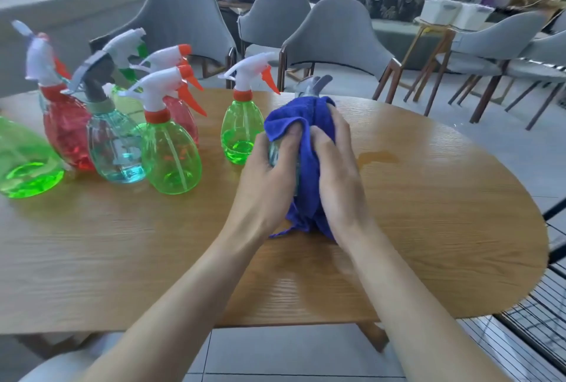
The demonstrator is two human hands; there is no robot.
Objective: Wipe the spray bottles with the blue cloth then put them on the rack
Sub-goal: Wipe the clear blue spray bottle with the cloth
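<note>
**A:** Where do our hands stand?

**B:** Close together, both on one job. Our left hand point(269, 176) curls round the body of the spray bottle point(274, 153), its fingertips pinning a flap of the blue cloth point(309, 124). Our right hand point(337, 173) wraps over the cloth from the other side and presses it against the bottle.

**A:** And the bottle itself?

**B:** It is upright between our palms, over the table point(428, 197). We cannot tell whether it rests on the wood, because the cloth hides its base. Only a sliver of clear body and the grey trigger head point(314, 86) show.

**A:** So we are in the wiping step.

**B:** We judge so, and early in the task. A green bottle point(240, 133) stands just beside our left hand. A cluster of other bottles point(115, 148) waits further left on the table — green, red, pale blue — and none of them is on any rack.

**A:** What does the next move call for?

**B:** First we turn the bottle in our left grip so the cloth reaches the parts our fingers cover, and the trigger head too. Then one hand carries it off to our right, where dark wire shelving point(539, 320) shows past the table's edge — most likely the rack. We keep the cloth in hand for the next bottle.
</note>
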